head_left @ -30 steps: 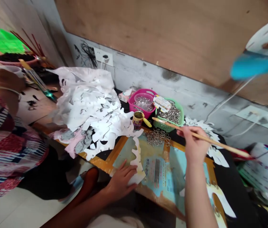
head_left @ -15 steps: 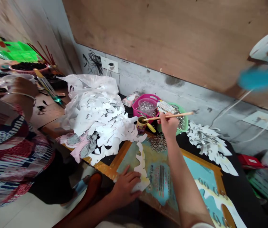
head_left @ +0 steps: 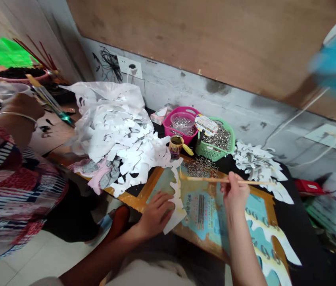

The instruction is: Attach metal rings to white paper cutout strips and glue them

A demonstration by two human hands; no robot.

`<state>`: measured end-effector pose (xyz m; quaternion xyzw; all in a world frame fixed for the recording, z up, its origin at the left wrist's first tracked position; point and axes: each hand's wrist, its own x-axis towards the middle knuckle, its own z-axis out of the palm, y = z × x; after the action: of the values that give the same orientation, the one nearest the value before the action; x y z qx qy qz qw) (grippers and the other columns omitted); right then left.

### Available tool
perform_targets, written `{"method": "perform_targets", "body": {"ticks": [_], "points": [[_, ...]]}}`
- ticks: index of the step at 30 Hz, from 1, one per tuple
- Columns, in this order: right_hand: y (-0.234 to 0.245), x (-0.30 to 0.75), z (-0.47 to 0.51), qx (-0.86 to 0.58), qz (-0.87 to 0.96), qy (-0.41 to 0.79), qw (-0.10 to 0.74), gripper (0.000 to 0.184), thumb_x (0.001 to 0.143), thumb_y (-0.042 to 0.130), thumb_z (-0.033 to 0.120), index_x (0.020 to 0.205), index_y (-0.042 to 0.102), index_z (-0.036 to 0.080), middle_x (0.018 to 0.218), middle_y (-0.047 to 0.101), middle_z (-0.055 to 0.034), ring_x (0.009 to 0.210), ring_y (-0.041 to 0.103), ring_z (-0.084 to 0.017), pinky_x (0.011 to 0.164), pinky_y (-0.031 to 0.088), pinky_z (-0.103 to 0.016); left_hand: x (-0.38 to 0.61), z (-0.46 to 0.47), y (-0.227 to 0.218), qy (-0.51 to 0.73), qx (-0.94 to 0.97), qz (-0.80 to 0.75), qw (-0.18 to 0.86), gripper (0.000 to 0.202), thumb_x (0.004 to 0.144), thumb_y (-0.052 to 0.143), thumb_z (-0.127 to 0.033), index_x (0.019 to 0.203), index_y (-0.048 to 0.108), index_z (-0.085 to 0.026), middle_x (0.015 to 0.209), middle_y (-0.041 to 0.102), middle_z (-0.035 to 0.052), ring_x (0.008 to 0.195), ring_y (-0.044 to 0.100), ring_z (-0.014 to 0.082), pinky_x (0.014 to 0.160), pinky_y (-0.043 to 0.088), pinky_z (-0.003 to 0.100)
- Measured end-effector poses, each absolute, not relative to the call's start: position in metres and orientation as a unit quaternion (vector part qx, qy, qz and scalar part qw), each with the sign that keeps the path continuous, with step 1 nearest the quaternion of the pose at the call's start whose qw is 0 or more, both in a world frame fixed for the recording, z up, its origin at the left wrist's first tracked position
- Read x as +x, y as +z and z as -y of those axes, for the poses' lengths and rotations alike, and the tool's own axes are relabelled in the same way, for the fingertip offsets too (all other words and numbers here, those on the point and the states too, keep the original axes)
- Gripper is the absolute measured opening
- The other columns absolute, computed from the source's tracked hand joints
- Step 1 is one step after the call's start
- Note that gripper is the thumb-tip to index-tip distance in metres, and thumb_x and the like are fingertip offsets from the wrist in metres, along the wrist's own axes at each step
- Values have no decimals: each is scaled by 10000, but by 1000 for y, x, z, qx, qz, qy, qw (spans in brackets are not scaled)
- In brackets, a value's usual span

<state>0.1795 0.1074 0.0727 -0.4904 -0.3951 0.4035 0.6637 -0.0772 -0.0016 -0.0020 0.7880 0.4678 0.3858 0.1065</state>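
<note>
My left hand [head_left: 157, 212] lies flat, fingers spread, on a white wavy-edged paper cutout [head_left: 176, 198] that rests on a blue and yellow board [head_left: 203, 210]. My right hand [head_left: 235, 194] is closed around a thin wooden stick [head_left: 215, 180] held level, its tip over the top of the cutout. A small glue pot [head_left: 175, 145] stands just behind, with a yellow lid beside it. Loose metal rings [head_left: 200, 167] lie in a heap next to the stick's tip.
A big pile of white paper cutouts [head_left: 117, 131] fills the left of the table. A pink basket [head_left: 182, 125] and a green basket [head_left: 217, 143] of metal rings stand at the back. More cutouts [head_left: 254, 163] lie right. Another person in striped clothes [head_left: 10, 178] sits left.
My right hand has drawn the stick back from the glue pot and brought its tip down over the cutout. The left hand has stayed on the paper.
</note>
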Motion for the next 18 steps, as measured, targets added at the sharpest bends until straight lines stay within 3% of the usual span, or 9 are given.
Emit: {"method": "perform_targets", "body": {"ticks": [7, 10, 14, 18], "points": [[53, 205, -66, -481, 314, 436, 693, 402, 759, 751, 472, 637, 465, 217, 429, 454, 100, 313, 351, -64, 321, 272, -214, -84, -58, 10, 360, 788, -487, 114, 263, 930, 492, -192, 1165, 608, -204, 1336, 585, 126, 1254, 535, 282, 1093, 412, 516], [46, 206, -62, -472, 278, 448, 707, 379, 723, 784, 449, 685, 492, 210, 483, 493, 101, 338, 380, -55, 328, 279, -199, -81, -84, 5, 396, 713, -548, 188, 265, 929, 507, -260, 1166, 603, -188, 1172, 636, 142, 1048, 634, 269, 930, 521, 466], [36, 201, -61, -488, 277, 448, 696, 351, 755, 758, 454, 742, 506, 210, 518, 492, 106, 359, 406, -61, 342, 299, -196, -75, -113, -5, 407, 687, -547, 251, 228, 915, 531, -265, 1118, 605, -193, 758, 671, 20, 681, 658, 169, 680, 553, 298], [27, 197, -59, -499, 271, 452, 689, 355, 756, 764, 451, 748, 510, 203, 537, 504, 100, 379, 431, -62, 358, 332, -188, -77, -123, -9, 413, 700, -511, 280, 122, 898, 532, -222, 935, 639, -177, 785, 700, 21, 727, 680, 148, 647, 531, 229]]}}
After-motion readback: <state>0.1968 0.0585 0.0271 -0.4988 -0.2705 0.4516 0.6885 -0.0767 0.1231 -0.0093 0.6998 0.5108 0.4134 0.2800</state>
